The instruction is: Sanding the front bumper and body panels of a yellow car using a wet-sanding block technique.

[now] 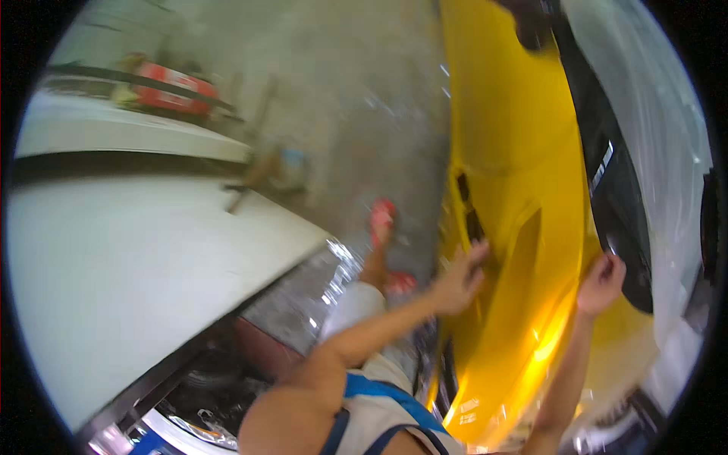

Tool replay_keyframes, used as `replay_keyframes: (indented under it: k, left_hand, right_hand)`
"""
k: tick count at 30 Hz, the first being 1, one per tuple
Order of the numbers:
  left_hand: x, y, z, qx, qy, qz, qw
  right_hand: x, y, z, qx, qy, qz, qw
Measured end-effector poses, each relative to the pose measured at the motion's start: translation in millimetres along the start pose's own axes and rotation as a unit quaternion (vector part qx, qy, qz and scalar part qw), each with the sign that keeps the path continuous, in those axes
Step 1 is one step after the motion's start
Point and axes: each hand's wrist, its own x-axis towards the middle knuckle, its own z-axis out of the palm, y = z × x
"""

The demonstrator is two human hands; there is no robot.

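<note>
A glossy yellow car body [516,136] runs along my right side. Beside a dark slot [473,224] in its side is my left hand [457,282], fingers bent and drawn together; what they hold, if anything, is too small to make out. Further right, my right hand [601,285] is at the border of the yellow panel and a dark window [618,189]. Its fingers are curled in, and their contents are hidden. Clear plastic sheeting [644,98] covers the area beyond the window.
On my left stands a large white panel or tabletop [152,258], its corner pointing toward me. A red box [173,89] lies behind it. Shiny plastic film [341,269] is on the grey floor [356,98] close to my red shoes [383,212].
</note>
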Motion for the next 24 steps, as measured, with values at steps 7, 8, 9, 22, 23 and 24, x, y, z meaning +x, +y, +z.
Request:
replay_keyframes:
  k: [7,8,9,22,23,24]
  left_hand:
    - [-44,65,53,0.267,-0.034,0.249,0.930]
    - [-41,54,65,0.306,-0.084,0.372,0.872]
    - [-40,43,75,0.341,-0.127,0.484,0.796]
    - [-62,28,77,0.273,-0.399,0.551,0.680]
    - [-64,37,78,0.286,-0.409,0.533,0.683]
    - [-67,47,74,0.296,-0.421,0.517,0.684]
  right_hand:
    - [-16,-11,9,0.011,-0.027,0.033,0.999]
    - [-7,-16,6,0.003,-0.034,0.052,0.998]
    - [-4,-23,2,-0.004,-0.037,0.035,0.999]
    - [6,-37,4,-0.009,0.030,0.022,0.999]
    - [4,-35,2,-0.014,0.008,0.063,0.998]
    - [1,-29,-1,0.001,-0.013,0.087,0.996]
